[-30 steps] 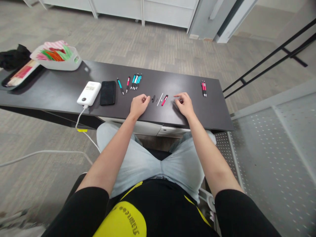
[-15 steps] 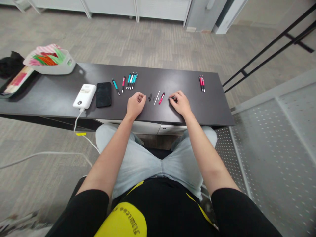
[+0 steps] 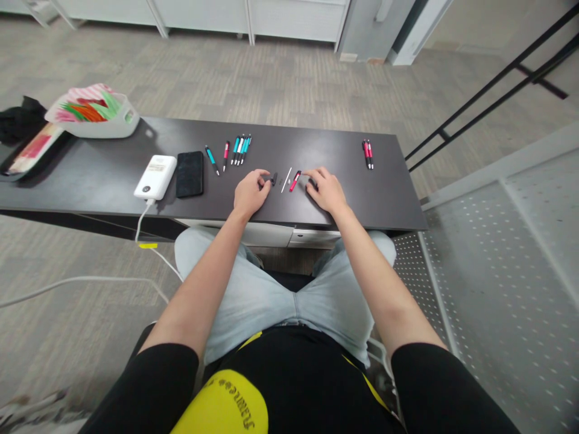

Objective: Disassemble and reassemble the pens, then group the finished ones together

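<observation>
Both my hands rest on a dark narrow table (image 3: 389, 199), with taken-apart pen parts between them. My left hand (image 3: 250, 191) has curled fingers, and its thumb and fingertips pinch a small black pen piece (image 3: 272, 178). My right hand (image 3: 324, 189) is curled over another small dark piece (image 3: 312, 182), fingers bent down on it. Between the hands lie a thin white refill (image 3: 286, 179) and a pink pen barrel (image 3: 295, 180). Several teal and pink pens (image 3: 238, 149) lie further back, and two pink pens (image 3: 367, 153) lie to the right.
A white power bank (image 3: 155, 176) with a cable and a black phone (image 3: 189, 165) lie left of the hands. A white basket (image 3: 93, 111) of coloured items and a dark tray (image 3: 27, 150) stand at the far left. A black railing (image 3: 488, 90) runs at the right.
My left hand has reached right and taken hold of the small black piece. My right hand has shifted slightly left toward the pink barrel and stays curled over the dark piece.
</observation>
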A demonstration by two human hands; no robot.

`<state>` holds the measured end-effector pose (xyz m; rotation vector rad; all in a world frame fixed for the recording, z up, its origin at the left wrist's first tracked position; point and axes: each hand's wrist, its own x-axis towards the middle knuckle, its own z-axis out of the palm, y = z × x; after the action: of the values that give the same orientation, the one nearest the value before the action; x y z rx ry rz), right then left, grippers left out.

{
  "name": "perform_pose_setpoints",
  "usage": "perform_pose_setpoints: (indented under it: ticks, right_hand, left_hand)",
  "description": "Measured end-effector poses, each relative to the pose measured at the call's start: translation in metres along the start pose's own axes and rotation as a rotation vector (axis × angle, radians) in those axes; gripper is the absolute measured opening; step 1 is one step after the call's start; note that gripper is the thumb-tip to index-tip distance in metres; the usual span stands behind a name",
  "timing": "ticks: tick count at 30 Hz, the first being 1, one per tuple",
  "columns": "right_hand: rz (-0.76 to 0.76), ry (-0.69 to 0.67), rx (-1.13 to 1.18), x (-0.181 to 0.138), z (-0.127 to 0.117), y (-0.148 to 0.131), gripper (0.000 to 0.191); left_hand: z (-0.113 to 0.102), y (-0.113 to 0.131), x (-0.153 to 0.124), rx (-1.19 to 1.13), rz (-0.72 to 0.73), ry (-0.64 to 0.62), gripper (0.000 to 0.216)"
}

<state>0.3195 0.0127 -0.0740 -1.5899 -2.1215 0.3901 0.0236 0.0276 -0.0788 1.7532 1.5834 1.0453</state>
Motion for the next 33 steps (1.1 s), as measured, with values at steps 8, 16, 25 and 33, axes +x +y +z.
perform_pose_setpoints:
  ticks: [8,16,25,33]
  right_hand:
    - [-0.110,-0.053,-0.119,0.002,0.002,0.003,0.042]
    - [-0.152,-0.044,-0.075,0.005,0.009,0.013,0.040]
    - [-0.182,-0.027,-0.003,0.006,0.008,0.013,0.020]
    - [-0.168,-0.037,0.016,0.010,0.008,0.012,0.015]
  left_hand:
    - [0.003,-0.007,0.000,0.061,-0.038,0.026,0.027]
    - [0.008,-0.014,0.003,0.003,-0.045,0.071,0.029]
    - [0.004,-0.003,-0.011,0.187,0.179,0.013,0.030]
    - [0.029,0.014,0.006,0.373,0.286,-0.090,0.024]
